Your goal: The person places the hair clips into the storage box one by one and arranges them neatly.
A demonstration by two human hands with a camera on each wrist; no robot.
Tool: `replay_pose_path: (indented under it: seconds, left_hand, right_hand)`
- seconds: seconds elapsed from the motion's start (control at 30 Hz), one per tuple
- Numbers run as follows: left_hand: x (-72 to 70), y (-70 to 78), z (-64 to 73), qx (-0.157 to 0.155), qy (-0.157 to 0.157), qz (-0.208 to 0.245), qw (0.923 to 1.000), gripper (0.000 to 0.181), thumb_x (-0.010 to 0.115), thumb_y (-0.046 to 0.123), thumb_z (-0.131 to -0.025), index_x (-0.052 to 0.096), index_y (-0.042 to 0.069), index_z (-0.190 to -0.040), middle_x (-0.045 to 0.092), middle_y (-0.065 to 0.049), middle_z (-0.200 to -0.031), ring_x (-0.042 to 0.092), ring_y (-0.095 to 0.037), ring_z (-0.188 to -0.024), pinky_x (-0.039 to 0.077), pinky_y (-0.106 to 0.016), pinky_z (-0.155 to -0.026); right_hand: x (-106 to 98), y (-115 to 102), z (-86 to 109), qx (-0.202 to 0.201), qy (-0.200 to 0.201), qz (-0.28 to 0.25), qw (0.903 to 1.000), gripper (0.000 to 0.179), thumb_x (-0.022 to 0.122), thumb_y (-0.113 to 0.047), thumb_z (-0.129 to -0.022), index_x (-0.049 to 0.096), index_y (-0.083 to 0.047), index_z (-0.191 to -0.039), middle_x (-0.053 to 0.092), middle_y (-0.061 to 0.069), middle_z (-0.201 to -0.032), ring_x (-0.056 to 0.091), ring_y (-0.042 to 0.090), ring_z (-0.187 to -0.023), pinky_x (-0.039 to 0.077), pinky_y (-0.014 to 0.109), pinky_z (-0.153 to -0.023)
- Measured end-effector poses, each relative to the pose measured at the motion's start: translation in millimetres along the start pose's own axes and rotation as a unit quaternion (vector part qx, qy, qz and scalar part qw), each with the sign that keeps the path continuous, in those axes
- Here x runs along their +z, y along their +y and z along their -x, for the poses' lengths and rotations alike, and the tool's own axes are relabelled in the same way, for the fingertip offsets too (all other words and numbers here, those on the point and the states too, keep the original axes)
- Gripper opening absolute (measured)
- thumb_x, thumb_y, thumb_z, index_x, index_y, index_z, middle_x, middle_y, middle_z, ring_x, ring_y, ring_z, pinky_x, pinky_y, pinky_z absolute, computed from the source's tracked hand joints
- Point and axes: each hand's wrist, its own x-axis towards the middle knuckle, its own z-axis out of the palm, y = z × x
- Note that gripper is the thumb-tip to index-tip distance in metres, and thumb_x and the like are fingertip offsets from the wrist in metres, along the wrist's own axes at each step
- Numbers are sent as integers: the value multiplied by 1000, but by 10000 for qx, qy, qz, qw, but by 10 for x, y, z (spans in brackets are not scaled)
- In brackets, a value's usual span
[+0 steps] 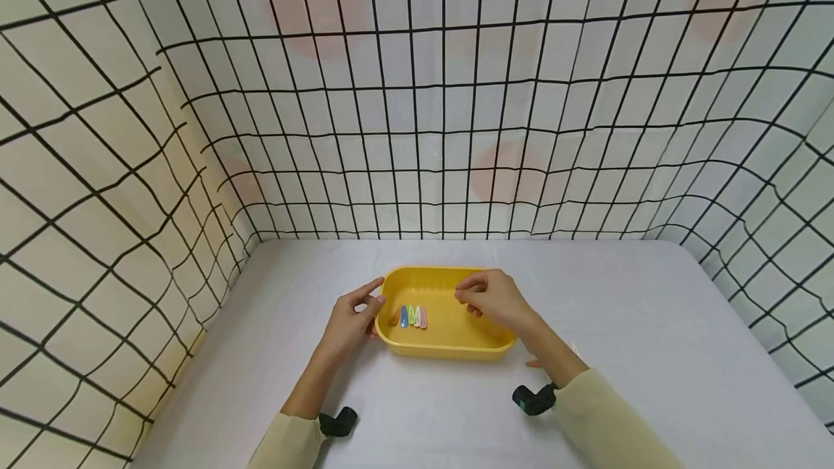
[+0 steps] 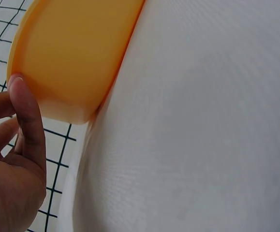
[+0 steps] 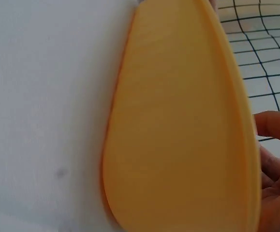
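Note:
A yellow plastic tray lies on the white table, its outer wall filling much of both wrist views. My left hand holds the tray's left end, thumb at the rim and other fingers around the outside. Inside, toward the left, several small hair clips lie in a row: orange, blue, pale green, white and pink. My right hand hovers over the tray's right part with bent fingers, thumb and index fingertips close together. Whether they pinch something, I cannot tell.
An orange clip and a whitish clip lie on the table beside my right forearm, partly hidden by it. A black wire grid over white cloth stands behind the table and along both sides. Black wrist cameras sit near the sleeves.

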Motion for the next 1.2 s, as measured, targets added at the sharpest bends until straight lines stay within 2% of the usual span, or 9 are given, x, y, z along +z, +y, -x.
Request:
replay_pose_path:
  seconds: [0.13, 0.3, 0.43, 0.53, 0.67, 0.97, 1.2]
  left_hand:
    - [1, 6, 11, -16, 37, -43, 10000, 45, 68, 26, -100, 61, 24, -145, 62, -16, -101, 54, -17, -52, 54, -22, -50]
    - [5, 13, 15, -63, 93, -72, 9999, 45, 68, 28, -100, 61, 25, -145, 61, -14, -101, 54, -15, -52, 54, -23, -50]
    - [1, -3, 6, -32, 49, -49, 10000, 44, 68, 26, -101, 61, 25, -145, 61, -15, -100, 55, -16, -52, 54, -22, -50]
    - [-2, -16, -1, 11, 12, -18, 10000, 44, 68, 25, -101, 62, 25, -145, 61, -16, -99, 55, -16, -52, 55, -22, -51]
    - [1, -17, -3, 33, 25, -29, 10000, 44, 67, 24, -101, 61, 24, -145, 62, -16, -99, 56, -16, -53, 55, -22, -51]
    - [-2, -10, 6, 14, 8, -16, 10000, 44, 67, 23, -101, 61, 24, -145, 62, -19, -101, 55, -17, -52, 55, -23, -50]
    - [-2, 4, 12, 59, -6, -18, 10000, 44, 66, 23, -102, 61, 23, -146, 62, -20, -101, 55, -17, -52, 55, -23, -50]
  right_hand:
    - [-168, 8, 58, -89, 55, 89, 9999, 22, 74, -21, -95, 76, -5, -110, 76, 18, -98, 68, 26, -75, 60, 30, -68]
    - [-380, 35, 144, -138, 153, 65, 9998, 25, 72, -21, -97, 75, -3, -113, 74, 21, -103, 68, 29, -79, 59, 26, -67]
    - [-537, 109, 205, -110, 248, 48, 9996, 28, 72, -23, -98, 73, -2, -116, 73, 22, -105, 66, 25, -78, 59, 24, -66]
    - [-640, 174, 245, -92, 315, 155, 9993, 31, 71, -26, -98, 73, -2, -117, 73, 19, -101, 65, 22, -77, 60, 28, -67]
    - [-753, 243, 305, -10, 394, 307, 9987, 31, 69, -28, -99, 73, -3, -118, 73, 16, -100, 65, 24, -79, 62, 33, -69]
    - [-972, 426, 415, 141, 514, 520, 9972, 34, 68, -29, -100, 71, -2, -121, 72, 21, -106, 66, 33, -86, 60, 31, -69]
    - [-1066, 605, 471, 196, 539, 606, 9965, 36, 68, -31, -100, 70, -3, -121, 73, 21, -104, 66, 32, -84, 59, 32, -68]
